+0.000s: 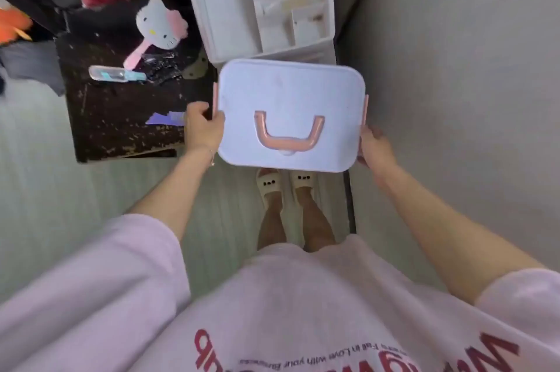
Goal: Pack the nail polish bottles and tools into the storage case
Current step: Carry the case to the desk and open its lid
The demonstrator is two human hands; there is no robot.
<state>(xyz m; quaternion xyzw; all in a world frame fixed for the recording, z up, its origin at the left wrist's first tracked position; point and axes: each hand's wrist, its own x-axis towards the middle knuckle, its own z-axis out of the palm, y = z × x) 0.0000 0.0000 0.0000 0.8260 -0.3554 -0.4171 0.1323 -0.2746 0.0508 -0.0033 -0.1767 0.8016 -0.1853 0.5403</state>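
Bottom of frame: pale pink shirt with red lettering, both bare forearms reaching forward. Below the held item, two feet in cream slippers on a pale floor. Centre of frame: storage case, white with rounded corners, lid closed, pink handle lying flat on top, pink latches at its left and right edges. The case is held up off the floor between both hands. Left hand at the case's left edge, grip wrapped around that edge, thumb on top near the left latch; a thin bracelet at the wrist. Right hand at the lower right edge, grip closed on the side, fingers mostly hidden beneath the case. Left of centre: dark, scuffed tabletop carrying a cat-face hand mirror with a pink handle, a clear tube-like item, and a purple scrap near the left hand. Top centre, just beyond the case: white divided organiser tray, compartments with pale contents too blurred to identify. Right side: plain grey wall.
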